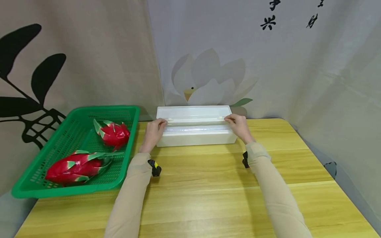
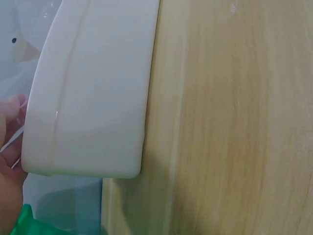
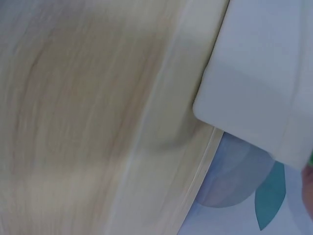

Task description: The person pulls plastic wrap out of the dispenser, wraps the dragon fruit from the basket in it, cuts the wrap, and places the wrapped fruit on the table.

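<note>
A white cling film dispenser point(image 1: 194, 139) stands at the back of the table with its lid point(image 1: 193, 110) raised. Clear cling film point(image 1: 196, 128) shows across its opening. At the left end my left hand point(image 1: 153, 135) pinches the film's edge between thumb and fingers. My right hand point(image 1: 239, 127) pinches the edge at the opposite end. In the left wrist view the left hand point(image 2: 10, 147) is beside the dispenser's wall point(image 2: 98, 98), with thin shiny film at its fingers. The right wrist view shows the dispenser's other end point(image 3: 254, 83), and only a sliver of the right hand point(image 3: 308, 188).
A green plastic basket point(image 1: 74, 190) stands on the left of the wooden table point(image 1: 196, 191). In it lie two red dragon fruits, one at the back point(image 1: 114, 134) and one in front point(image 1: 72, 167). A printed curtain point(image 1: 208, 39) hangs right behind the table.
</note>
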